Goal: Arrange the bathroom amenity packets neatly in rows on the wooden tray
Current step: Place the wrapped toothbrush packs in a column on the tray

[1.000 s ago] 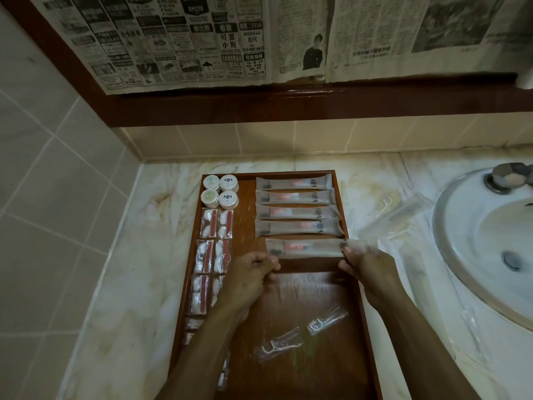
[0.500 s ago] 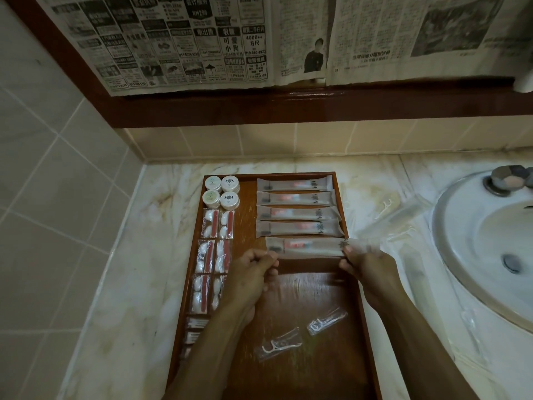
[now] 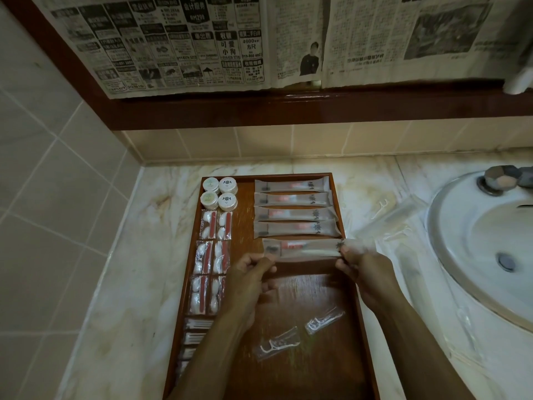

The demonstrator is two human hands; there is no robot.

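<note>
Fingers [image 3: 266,262] of the left hand [image 3: 248,272] pinch the left end of a long toothbrush packet [image 3: 305,249], while the right hand [image 3: 364,269] pinches its right end, holding it level just below 4 matching packets [image 3: 294,208] stacked in rows at the wooden tray's [image 3: 339,197] far right. 4 round white jars [image 3: 219,193] sit at the tray's far-left corner, with cotton packets [image 3: 212,255] below. 2 floss pick packets [image 3: 300,333] lie near the wrists. More clear packets [image 3: 395,217] rest on the marble bench [image 3: 115,269] beside the sink [image 3: 490,241].

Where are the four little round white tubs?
In the head view, the four round tubs sit in a square at the far left corner of the wooden tray, left of the long packets and just beyond the cotton packets.
</note>
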